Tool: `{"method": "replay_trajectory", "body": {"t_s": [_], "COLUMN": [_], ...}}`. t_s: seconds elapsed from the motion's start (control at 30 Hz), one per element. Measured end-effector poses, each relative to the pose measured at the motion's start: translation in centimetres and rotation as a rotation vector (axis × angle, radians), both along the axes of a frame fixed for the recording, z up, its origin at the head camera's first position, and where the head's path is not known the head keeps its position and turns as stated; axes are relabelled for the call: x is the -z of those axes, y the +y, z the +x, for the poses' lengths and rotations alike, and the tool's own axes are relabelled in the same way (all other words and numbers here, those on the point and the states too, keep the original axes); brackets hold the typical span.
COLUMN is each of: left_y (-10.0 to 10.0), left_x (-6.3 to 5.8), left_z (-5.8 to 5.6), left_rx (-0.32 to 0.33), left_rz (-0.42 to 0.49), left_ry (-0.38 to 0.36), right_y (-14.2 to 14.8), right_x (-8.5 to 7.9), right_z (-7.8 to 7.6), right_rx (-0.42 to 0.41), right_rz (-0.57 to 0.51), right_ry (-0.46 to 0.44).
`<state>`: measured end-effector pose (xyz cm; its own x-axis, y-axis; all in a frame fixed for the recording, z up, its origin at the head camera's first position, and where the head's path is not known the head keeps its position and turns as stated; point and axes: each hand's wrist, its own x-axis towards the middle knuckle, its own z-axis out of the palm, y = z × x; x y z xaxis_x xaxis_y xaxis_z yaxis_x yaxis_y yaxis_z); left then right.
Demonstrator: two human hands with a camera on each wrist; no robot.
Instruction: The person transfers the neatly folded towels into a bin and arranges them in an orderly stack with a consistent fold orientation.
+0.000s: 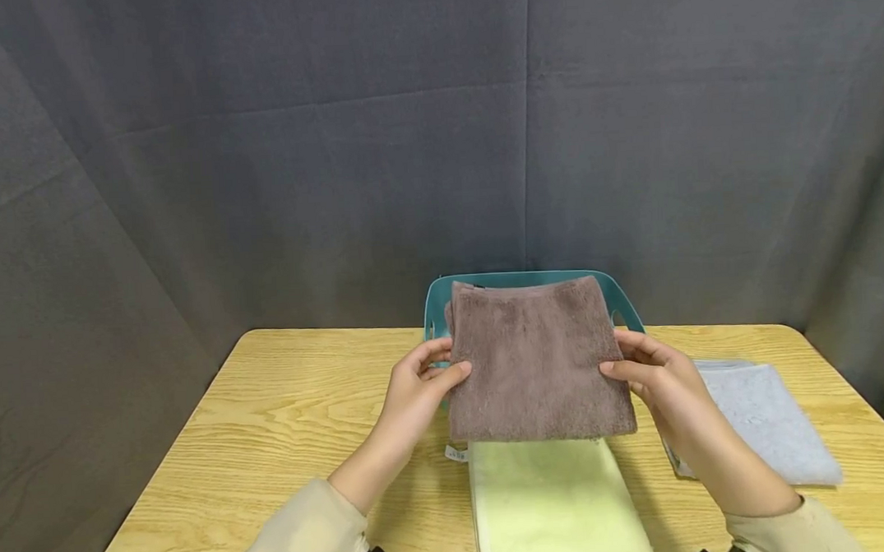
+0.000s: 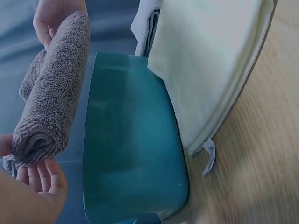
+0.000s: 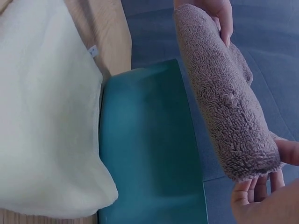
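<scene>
PLACE: curtained-off work spot (wider setting unclear) | grey drapes [image 1: 334, 174] hang 10 to 2 o'clock | wood-grain table [image 1: 284, 398] at 6 o'clock

There are two hands [image 1: 672, 389], three cloths [image 1: 538, 366], one basket [image 2: 133, 135] and one table [image 1: 271, 432].

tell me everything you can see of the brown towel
The brown towel looks soft and fuzzy, like terry cloth. It is folded in layers; the left wrist view shows a rounded fold and curled end. The left hand and right hand pinch its opposite sides, thumbs on the near face. It is held up, overlapping the teal basket in the head view.
</scene>
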<state>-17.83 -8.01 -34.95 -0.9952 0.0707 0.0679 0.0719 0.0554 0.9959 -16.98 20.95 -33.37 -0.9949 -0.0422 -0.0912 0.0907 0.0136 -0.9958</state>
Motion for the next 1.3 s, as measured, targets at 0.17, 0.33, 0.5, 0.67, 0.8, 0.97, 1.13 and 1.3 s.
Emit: {"method": "replay_trajectory", "body": {"t_s": [0.17, 0.33, 0.5, 0.67, 0.8, 0.97, 1.13, 1.3], "left_y": [0.1, 0.3, 0.5, 0.7, 0.8, 0.7, 0.6, 0.7], "left_x": [-0.2, -0.5, -0.7, -0.9, -1.1, -1.5, -1.9, -2.2], "left_z": [-0.4, -0.8, -1.3, -1.9, -2.4, -2.9, -3.5, -4.5], "left_rx": [0.002, 0.006, 0.003, -0.009, -0.012, -0.014, -0.014, -0.025], "left_rz": [0.002, -0.006, -0.011, -0.015, -0.021, -0.026, -0.024, -0.019], "left_ry": [0.004, 0.015, 0.027, 0.026, 0.025, 0.032, 0.048, 0.065], "right_y": [0.2, 0.4, 0.7, 0.6, 0.5, 0.4, 0.3, 0.1], "right_x": [-0.2, -0.5, -0.8, -1.0, -1.2, -1.5, -1.8, -2.1], "right_z": [-0.4, -0.9, -1.3, -1.7, -2.0, -2.5, -3.0, -3.7], "right_rx": [-0.002, -0.005, -0.013, -0.024, -0.028, -0.038, -0.014, 0.008], "right_rz": [0.014, 0.015, -0.015, -0.008, 0.007, 0.025, 0.048, 0.054], "right_ry": [0.008, -0.007, -0.010, -0.005, 0.005, 0.020, 0.025, 0.034]}}
